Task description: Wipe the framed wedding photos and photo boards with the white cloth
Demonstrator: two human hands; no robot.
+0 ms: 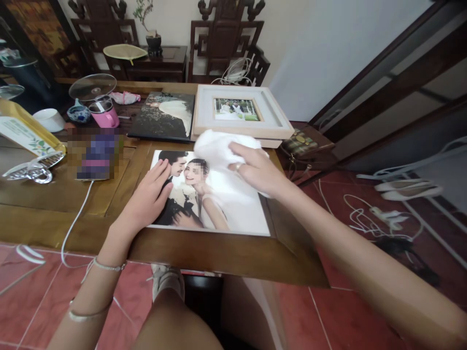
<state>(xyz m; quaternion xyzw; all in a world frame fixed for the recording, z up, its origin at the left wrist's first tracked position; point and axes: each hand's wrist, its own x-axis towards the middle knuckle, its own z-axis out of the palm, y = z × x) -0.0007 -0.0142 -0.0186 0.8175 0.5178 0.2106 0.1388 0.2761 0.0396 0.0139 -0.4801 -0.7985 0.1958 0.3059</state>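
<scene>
A glossy photo panel (219, 204) of a couple lies flat near the front edge of the wooden table (226, 250). My left hand (151, 197) rests on its left side, fingers stretched out flat. In my right hand (257, 167) is a white cloth (213, 146), bunched under the fingers and covering the panel's upper right part. The cloth is slightly blurred. Just behind the panel lie a dark photo panel (164, 116) and a white framed photo (237, 129), side by side.
To the left are a phone (97, 158) with a white cable, a silver hair claw (34, 167), a yellow-and-white bottle (27, 129), a pink mug (104, 114) and a white cup (49, 120). A plaid bag (301, 141) stands beyond the table's right edge. Cables (386, 216) lie on the red floor.
</scene>
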